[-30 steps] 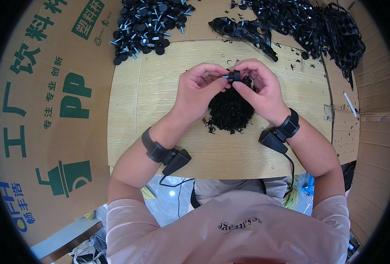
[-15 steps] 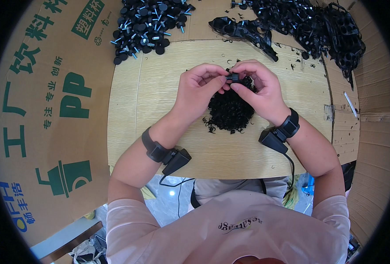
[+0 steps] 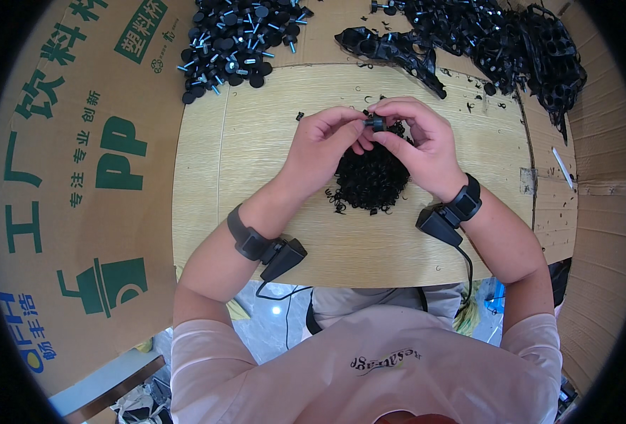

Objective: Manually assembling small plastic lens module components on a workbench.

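Above the table, a small black round-headed part (image 3: 378,124) is pinched between my two hands; it resembles the bolts in the far pile. My left hand (image 3: 325,141) grips its left end between thumb and fingertips, where any stud is mostly covered. From the other side, my right hand (image 3: 419,141) closes thumb and fingers around the black head. Just below the hands lies a heap of small black curled trimmings (image 3: 371,180), partly hidden by them.
At the far left is a pile of black round-headed bolts (image 3: 238,42) with silver shanks. Black trimmed sheets and scraps (image 3: 493,42) heap at the far right. A white stick (image 3: 562,167) lies on the right. Printed cardboard (image 3: 115,212) borders the left side of the wooden table (image 3: 256,99).
The black part has turned slightly between my fingers, and both hands have shifted a little. A small black scrap now shows beside my left hand. The piles have not moved.
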`<state>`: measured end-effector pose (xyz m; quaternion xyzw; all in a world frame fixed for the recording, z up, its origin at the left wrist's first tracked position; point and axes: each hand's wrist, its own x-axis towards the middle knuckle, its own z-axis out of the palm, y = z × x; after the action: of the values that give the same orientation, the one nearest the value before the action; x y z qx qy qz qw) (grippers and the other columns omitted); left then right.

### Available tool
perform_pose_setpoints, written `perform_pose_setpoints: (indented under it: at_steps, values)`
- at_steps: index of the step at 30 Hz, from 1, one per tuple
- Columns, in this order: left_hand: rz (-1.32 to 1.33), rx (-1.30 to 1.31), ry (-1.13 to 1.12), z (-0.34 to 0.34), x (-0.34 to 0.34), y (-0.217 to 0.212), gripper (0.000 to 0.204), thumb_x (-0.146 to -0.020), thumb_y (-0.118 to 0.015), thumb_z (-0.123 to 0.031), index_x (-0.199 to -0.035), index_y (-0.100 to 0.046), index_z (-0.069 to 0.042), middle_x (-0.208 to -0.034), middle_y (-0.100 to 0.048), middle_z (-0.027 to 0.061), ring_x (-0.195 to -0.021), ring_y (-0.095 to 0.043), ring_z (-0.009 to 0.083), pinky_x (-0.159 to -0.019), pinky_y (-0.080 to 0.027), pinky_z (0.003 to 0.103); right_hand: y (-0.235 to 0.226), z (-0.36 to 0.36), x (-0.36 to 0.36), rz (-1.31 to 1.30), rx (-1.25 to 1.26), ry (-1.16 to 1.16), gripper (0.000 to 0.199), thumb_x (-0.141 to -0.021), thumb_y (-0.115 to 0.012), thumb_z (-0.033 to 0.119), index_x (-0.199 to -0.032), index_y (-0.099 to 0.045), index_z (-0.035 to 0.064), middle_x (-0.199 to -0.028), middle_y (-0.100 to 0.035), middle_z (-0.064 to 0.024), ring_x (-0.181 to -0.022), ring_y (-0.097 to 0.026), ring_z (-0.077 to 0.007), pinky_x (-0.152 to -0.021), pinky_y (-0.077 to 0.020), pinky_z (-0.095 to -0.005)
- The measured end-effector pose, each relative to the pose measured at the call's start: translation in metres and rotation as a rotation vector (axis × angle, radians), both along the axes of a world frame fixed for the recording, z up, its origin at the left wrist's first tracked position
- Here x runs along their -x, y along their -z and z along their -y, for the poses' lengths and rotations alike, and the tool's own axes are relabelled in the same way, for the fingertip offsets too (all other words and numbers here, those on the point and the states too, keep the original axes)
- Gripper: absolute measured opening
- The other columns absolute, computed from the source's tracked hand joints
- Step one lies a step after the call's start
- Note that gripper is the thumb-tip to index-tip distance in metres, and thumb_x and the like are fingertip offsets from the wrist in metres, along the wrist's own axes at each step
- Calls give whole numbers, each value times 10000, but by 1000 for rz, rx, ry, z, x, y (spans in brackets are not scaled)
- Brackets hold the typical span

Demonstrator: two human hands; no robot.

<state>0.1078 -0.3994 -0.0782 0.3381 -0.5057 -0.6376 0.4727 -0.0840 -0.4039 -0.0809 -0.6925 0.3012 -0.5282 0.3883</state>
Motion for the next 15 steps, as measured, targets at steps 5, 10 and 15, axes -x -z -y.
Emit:
perform_pose_setpoints:
  at_steps: [5, 10, 15]
  values:
    - [71, 30, -4, -1, 0, 2, 147, -954, -556, -67, -1030, -646, 20, -874, -683, 69, -783, -639, 119, -697, -507, 241, 0, 1, 0, 26, -2, -30, 317, -808, -713, -22, -1116, -652, 20, -1073, -657, -86, -943, -623, -152, -836, -506, -280]
    - [89, 12, -31, -4, 0, -3, 136, -945, -568, -57, -1018, -642, 31, -851, -683, 80, -762, -642, 124, -679, -508, 243, -2, -1, -1, 42, -98, -41, 325, -813, -706, -28, -1129, -649, 18, -1052, -655, -71, -938, -617, -141, -838, -504, -278]
    - [130, -35, -36, -4, -2, -5, 119, -926, -590, -39, -999, -643, 39, -846, -686, 76, -748, -646, 108, -698, -538, 240, -2, -2, -2, 46, -105, -40, 324, -818, -705, -25, -1134, -646, 13, -1018, -654, -62, -935, -614, -132, -836, -504, -272]
